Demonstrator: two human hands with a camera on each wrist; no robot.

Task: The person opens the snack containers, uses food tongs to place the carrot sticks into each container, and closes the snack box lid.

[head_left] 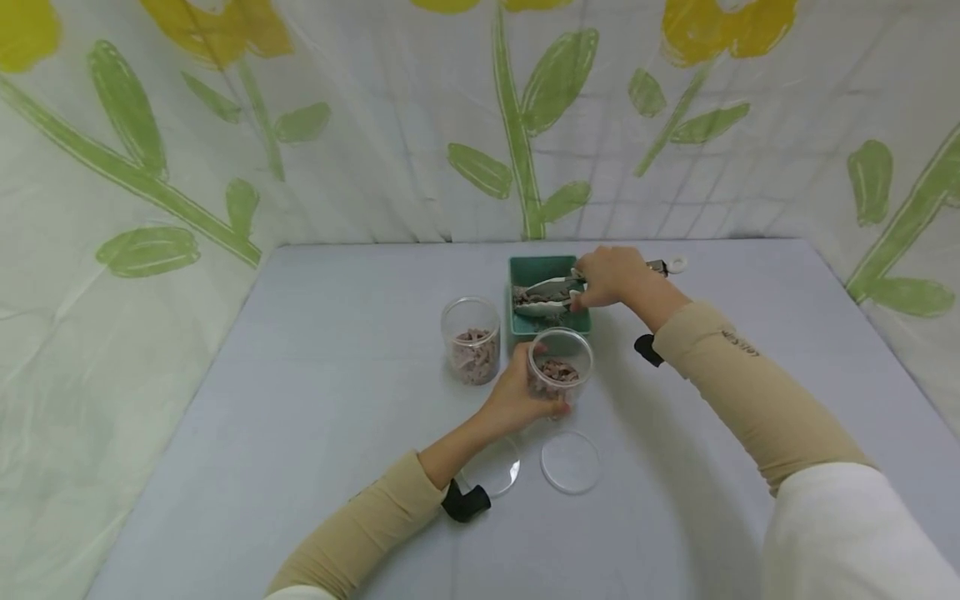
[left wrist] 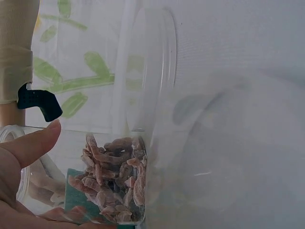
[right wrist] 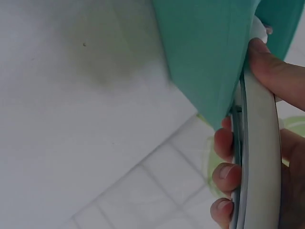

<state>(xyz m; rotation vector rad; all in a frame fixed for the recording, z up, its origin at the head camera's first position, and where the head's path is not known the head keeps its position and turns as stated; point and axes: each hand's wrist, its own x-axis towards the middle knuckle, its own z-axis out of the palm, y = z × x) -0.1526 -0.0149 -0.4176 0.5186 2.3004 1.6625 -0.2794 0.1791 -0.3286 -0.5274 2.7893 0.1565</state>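
My left hand (head_left: 517,393) grips a clear plastic jar (head_left: 572,390) partly filled with brownish-pink dried pieces (left wrist: 114,179), fingers and thumb curled round its side. In the left wrist view the thumb (left wrist: 35,145) lies across the jar wall. My right hand (head_left: 611,275) holds metal tongs (head_left: 553,286) with pale handles, its thumb and fingers on opposite sides of the handle (right wrist: 262,148). The tong ends reach into a green bin (head_left: 542,267) among more of those pieces. A second clear jar (head_left: 476,346) with similar pieces stands left of the bin.
Two clear round lids lie on the table nearer me: the right lid (head_left: 572,463), and the left lid (head_left: 506,477) partly behind my left wrist. A flower-printed curtain (head_left: 390,167) hangs past the table's far edge. The pale tabletop (head_left: 315,400) spreads around.
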